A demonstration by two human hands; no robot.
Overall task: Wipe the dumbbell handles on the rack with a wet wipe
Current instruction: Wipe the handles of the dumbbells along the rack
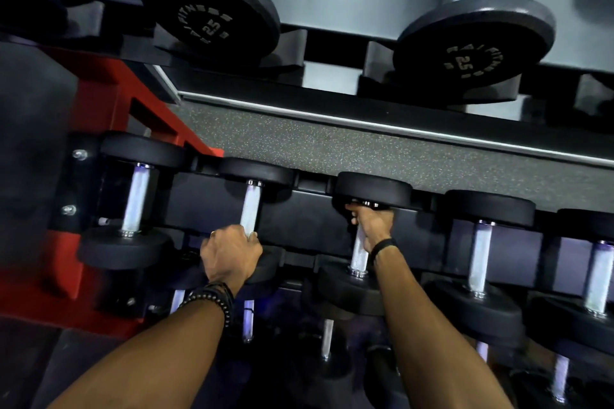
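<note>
While each hand — left hand [231, 254], right hand [372, 224] — grips a knurled steel handle [251, 207], any wipe seems hidden.

The left hand [231, 254] hides the lower handle [251, 209] it grips; no wipe shows in either fist. The right hand [372, 222] covers its handle's top, and the frame edge cuts the rightmost dumbbell [599, 276].

Shiny knurled silver metal dumbbell handles [251, 209]; matt black rubbery round dumbbell heads [209, 7]; glossy red painted metal rack frame [109, 90]; rough speckled grey rubber floor [332, 143].
</note>
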